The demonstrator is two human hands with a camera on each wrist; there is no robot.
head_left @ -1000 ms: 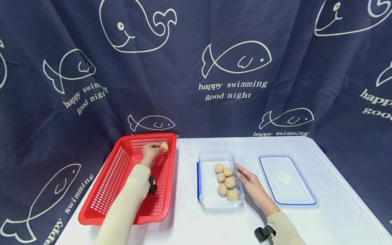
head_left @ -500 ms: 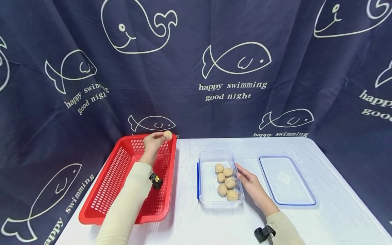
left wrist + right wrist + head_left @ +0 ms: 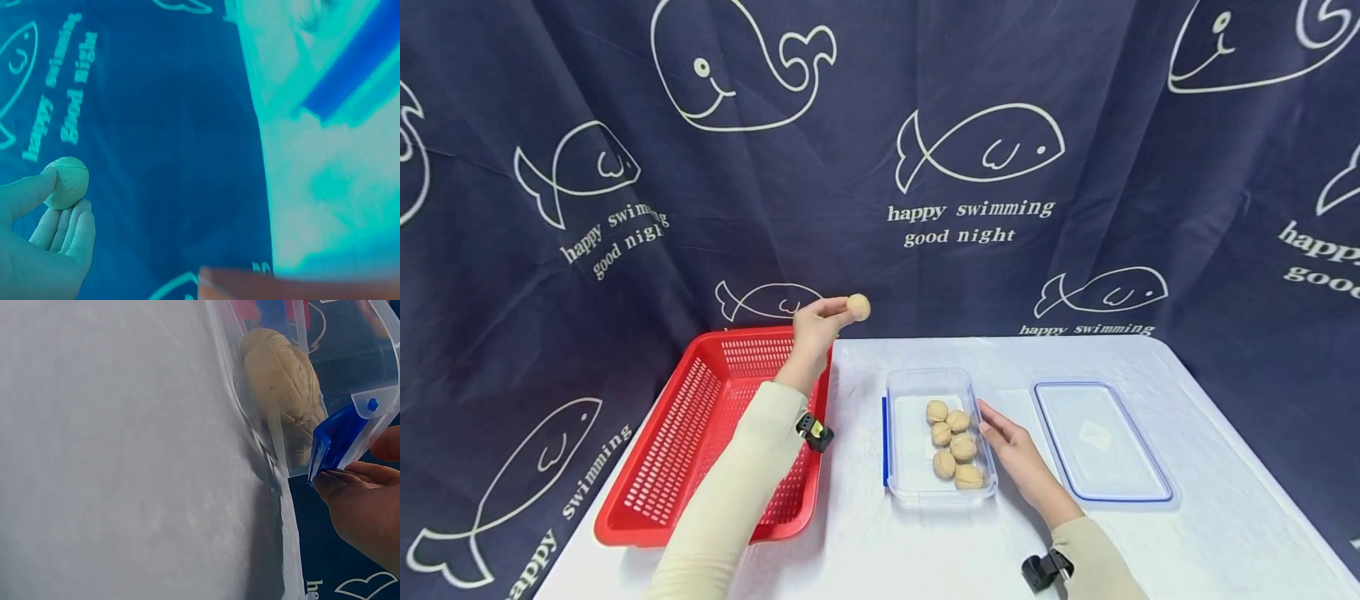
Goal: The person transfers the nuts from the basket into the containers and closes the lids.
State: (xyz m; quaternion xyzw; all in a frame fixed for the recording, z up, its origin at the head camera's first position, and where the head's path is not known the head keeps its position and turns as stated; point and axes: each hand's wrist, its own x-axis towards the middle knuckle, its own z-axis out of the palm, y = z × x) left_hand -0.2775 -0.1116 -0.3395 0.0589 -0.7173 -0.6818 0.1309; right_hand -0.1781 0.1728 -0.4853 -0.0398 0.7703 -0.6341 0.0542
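My left hand pinches a walnut between thumb and fingertips, raised beyond the far right corner of the red basket. The left wrist view shows the held walnut under the thumb, other fingers extended. My right hand rests along the right side of a clear plastic food container. In the right wrist view its fingers lie at the blue latch, thumb near the rim. Several walnuts lie inside the container, mostly toward its right half.
The container's clear lid with a blue seal lies flat on the white-covered table to the right. Another blue latch hangs on the container's left side. A dark blue printed curtain closes off the back.
My left hand has lifted the walnut up out of the red basket and carried it right, past the basket's far corner. My right hand and the container have stayed in place.
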